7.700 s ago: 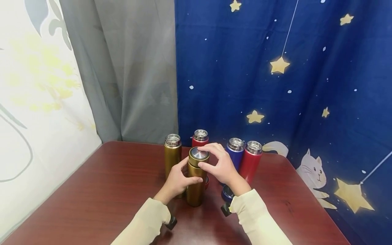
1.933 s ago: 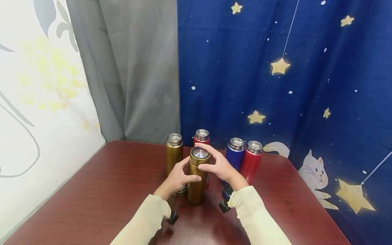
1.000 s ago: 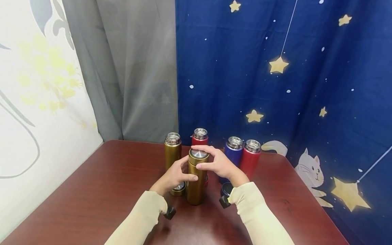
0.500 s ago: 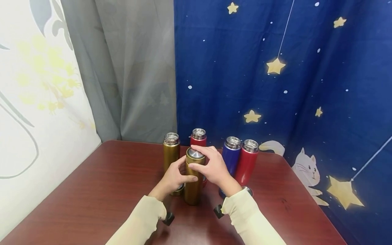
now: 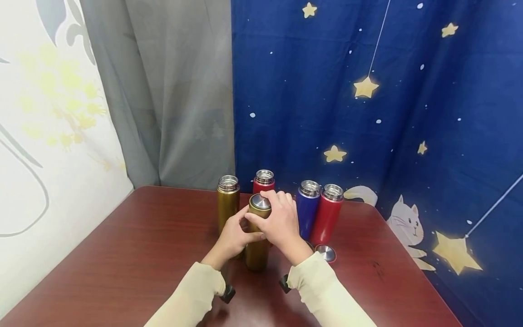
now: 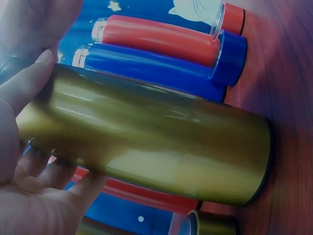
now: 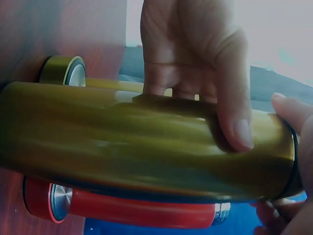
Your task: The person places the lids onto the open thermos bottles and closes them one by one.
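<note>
A gold thermos bottle (image 5: 256, 258) stands upright near the middle of the table, its gold lid with a silver top (image 5: 260, 201) sitting on its mouth. My left hand (image 5: 232, 236) grips the bottle's upper body, thumb on the near side and fingers behind, as the right wrist view also shows. Around the lid, my right hand (image 5: 281, 222) has its thumb in front and fingers over the far side. In the left wrist view the gold body (image 6: 156, 137) runs from the left palm down to the wood.
Behind stand an open gold bottle (image 5: 228, 206), a red one (image 5: 263, 184), a blue one (image 5: 306, 213) and another red one (image 5: 328, 218). Loose lids lie near them: red (image 5: 325, 253), blue (image 6: 232, 58), gold (image 7: 56, 71) and another red (image 7: 39, 198). Curtains (image 5: 196, 113) hang behind the table.
The right hand has turned on the lid, its wrist swinging left and its knuckles rising, which uncovers the red lid at right. The left hand keeps its grip; the bottle stays in place.
</note>
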The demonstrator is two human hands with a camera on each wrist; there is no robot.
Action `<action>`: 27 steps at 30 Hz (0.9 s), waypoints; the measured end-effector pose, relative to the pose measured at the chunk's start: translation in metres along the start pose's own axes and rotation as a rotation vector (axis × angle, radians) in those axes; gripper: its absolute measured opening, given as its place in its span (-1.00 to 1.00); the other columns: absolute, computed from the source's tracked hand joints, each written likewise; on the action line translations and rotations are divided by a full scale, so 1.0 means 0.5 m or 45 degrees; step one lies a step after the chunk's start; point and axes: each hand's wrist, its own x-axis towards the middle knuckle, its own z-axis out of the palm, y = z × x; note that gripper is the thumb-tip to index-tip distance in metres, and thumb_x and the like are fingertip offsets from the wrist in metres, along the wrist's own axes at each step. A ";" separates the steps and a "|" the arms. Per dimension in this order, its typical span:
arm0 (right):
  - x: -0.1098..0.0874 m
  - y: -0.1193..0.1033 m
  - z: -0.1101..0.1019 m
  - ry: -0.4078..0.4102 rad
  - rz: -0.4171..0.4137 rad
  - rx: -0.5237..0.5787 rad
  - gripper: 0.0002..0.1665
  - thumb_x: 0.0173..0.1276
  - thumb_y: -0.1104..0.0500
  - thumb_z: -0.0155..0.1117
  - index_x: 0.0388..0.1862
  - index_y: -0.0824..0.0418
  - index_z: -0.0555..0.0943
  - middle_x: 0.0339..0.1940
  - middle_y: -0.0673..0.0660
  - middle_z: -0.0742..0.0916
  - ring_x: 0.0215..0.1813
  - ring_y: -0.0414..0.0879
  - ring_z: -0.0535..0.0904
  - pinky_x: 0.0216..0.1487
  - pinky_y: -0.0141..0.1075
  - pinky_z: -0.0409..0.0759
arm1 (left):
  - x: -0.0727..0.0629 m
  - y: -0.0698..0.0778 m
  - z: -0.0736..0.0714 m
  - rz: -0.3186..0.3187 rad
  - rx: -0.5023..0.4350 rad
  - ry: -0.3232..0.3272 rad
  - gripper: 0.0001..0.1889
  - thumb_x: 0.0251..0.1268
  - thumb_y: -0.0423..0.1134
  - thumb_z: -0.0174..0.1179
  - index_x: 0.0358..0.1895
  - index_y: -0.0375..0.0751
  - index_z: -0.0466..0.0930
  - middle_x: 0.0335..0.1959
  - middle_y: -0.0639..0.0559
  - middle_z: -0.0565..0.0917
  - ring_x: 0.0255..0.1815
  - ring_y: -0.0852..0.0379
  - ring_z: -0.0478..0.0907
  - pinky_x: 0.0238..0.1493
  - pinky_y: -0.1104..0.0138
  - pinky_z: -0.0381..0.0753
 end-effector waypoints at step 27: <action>0.016 0.095 -0.010 -0.606 -0.019 1.100 -0.24 0.22 0.36 0.33 0.41 0.19 0.35 0.28 0.20 0.53 0.26 0.08 0.45 0.24 -0.01 0.44 | 0.018 0.013 -0.031 0.041 -0.138 -0.294 -0.29 0.05 -0.46 0.41 0.32 -0.42 0.32 0.09 -0.25 0.61 0.05 -0.13 0.60 0.04 0.18 0.60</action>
